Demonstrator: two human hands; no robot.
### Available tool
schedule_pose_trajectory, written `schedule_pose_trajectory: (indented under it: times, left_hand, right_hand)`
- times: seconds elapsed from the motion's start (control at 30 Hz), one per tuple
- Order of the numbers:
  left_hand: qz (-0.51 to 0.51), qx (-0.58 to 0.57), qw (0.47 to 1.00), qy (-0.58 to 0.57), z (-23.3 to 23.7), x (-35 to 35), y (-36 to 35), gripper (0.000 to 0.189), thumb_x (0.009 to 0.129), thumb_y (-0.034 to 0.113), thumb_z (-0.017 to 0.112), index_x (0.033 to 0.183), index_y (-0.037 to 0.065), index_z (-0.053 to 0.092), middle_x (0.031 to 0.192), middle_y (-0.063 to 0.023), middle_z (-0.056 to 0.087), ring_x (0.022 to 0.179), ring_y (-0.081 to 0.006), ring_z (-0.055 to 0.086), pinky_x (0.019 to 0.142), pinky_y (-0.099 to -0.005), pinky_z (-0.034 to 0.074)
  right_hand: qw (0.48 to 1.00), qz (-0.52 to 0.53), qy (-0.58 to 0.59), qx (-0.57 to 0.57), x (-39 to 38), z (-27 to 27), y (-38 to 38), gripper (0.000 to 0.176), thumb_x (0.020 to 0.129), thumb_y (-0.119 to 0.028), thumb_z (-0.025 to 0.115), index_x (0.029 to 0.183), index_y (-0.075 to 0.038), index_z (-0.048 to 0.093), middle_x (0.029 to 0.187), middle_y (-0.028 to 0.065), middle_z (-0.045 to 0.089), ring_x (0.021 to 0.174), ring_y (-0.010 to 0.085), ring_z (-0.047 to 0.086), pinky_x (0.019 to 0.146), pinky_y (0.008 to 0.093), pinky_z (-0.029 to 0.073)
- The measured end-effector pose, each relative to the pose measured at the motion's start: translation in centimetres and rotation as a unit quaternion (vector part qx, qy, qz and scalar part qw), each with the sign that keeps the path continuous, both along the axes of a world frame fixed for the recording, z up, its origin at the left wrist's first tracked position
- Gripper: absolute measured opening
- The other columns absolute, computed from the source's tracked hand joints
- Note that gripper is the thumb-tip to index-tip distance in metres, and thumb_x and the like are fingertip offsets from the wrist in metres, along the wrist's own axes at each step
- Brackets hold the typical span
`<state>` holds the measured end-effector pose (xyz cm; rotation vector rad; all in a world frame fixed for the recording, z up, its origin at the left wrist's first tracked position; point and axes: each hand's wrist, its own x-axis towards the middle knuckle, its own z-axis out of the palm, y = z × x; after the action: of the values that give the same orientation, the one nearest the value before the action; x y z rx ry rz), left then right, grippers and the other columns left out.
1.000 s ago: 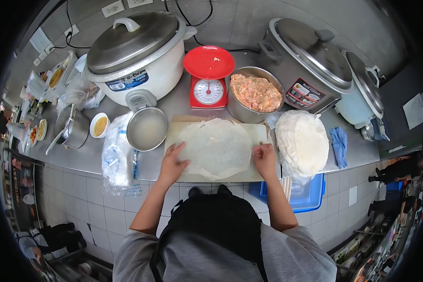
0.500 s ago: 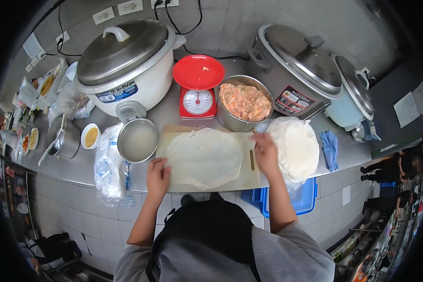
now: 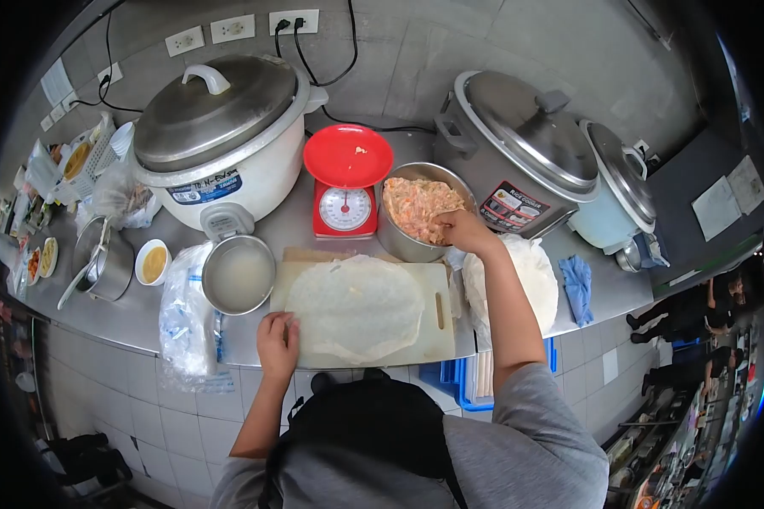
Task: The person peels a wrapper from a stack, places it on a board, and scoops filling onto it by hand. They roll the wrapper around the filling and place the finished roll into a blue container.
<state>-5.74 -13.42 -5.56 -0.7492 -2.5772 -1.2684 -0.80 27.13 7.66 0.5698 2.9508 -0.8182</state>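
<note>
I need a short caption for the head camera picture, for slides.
Right hand reaches into the filling bowl; left hand rests on the wrapper spread over the cutting board.

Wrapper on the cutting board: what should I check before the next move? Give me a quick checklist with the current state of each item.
1. Wrapper lies spread flat on the cutting board: ok.
2. Left hand rests open at the wrapper's near-left edge: ok.
3. Right hand is inside the metal bowl, on the filling: ok.
4. Filling actually gripped by that hand: cannot tell.
5. Wrapper's middle is bare, no filling on it yet: ok.
</note>
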Motion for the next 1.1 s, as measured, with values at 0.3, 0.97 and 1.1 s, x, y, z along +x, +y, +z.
schedule_pose_trajectory:
  times: [0.3,0.97,1.1]
  left_hand:
    - [0.010,0.019,1.000,-0.017,0.3,0.1,-0.1,0.015,0.081,0.008,0.067,0.095,0.004,0.065,0.095,-0.0141,0.061,0.086,-0.0319,0.059,0.076,-0.0391,0.047]
    - [0.005,0.012,1.000,0.002,0.3,0.2,-0.1,0.015,0.081,0.007,0.065,0.096,0.004,0.063,0.097,-0.0137,0.061,0.089,-0.0330,0.058,0.078,-0.0403,0.047]
    - [0.002,0.010,1.000,0.006,0.0,0.1,-0.1,0.015,0.082,0.008,0.065,0.096,0.004,0.063,0.097,-0.0138,0.061,0.089,-0.0332,0.058,0.079,-0.0405,0.047]
  right_hand:
    - [0.993,-0.099,-0.065,0.007,-6.1,-0.1,5.2,0.026,0.081,-0.014,0.062,0.100,0.002,0.065,0.090,0.0095,0.067,0.083,0.0158,0.060,0.075,0.0298,0.047]
    - [0.989,0.086,-0.094,0.072,-3.1,1.7,-1.5,0.074,0.072,-0.035,0.073,0.134,-0.003,0.049,0.134,0.0202,0.052,0.120,0.0317,0.053,0.102,0.0352,0.041]
    - [0.986,0.067,-0.147,-0.037,-3.3,2.0,-1.5,0.079,0.068,-0.029,0.075,0.137,-0.004,0.045,0.137,0.0205,0.048,0.125,0.0298,0.049,0.104,0.0333,0.038]
